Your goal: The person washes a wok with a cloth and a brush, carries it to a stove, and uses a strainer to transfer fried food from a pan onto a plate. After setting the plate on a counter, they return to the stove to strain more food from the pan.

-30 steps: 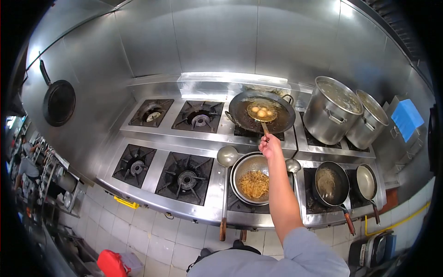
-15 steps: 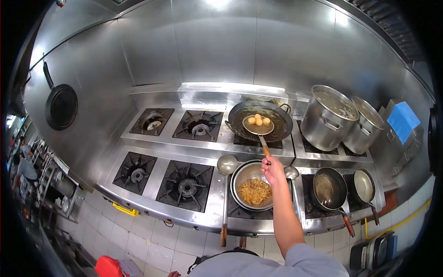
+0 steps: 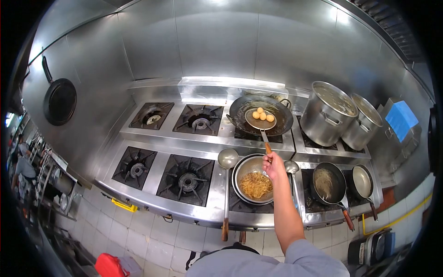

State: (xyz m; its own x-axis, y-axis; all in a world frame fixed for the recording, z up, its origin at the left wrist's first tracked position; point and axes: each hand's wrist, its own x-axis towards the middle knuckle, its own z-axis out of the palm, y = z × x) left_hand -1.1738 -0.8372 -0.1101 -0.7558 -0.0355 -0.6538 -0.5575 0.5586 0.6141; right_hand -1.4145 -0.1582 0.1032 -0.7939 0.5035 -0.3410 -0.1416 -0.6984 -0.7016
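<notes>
My right hand (image 3: 273,165) is closed round the wooden handle of a round strainer (image 3: 261,124). Several golden balls (image 3: 260,115) lie on the strainer, which is over the dark wok (image 3: 239,109) on a back burner. Just in front of the wok, left of my right hand, a metal bowl (image 3: 243,167) holds brown fried bits (image 3: 255,185). Long-handled ladles rest on either side of the bowl, one on the left (image 3: 228,159) and one on the right (image 3: 291,167). My left hand is out of view.
Two tall steel pots, one larger (image 3: 328,113) and one smaller (image 3: 362,123), stand at the back right. Two pans, one dark (image 3: 329,183) and one light inside (image 3: 362,181), sit at the front right. Bare burners (image 3: 187,181) are left; people work at far left.
The strainer with the balls has shifted slightly right within the wok, and the balls sit closer together. A bit of my left hand that showed at the bottom edge is gone from view.
</notes>
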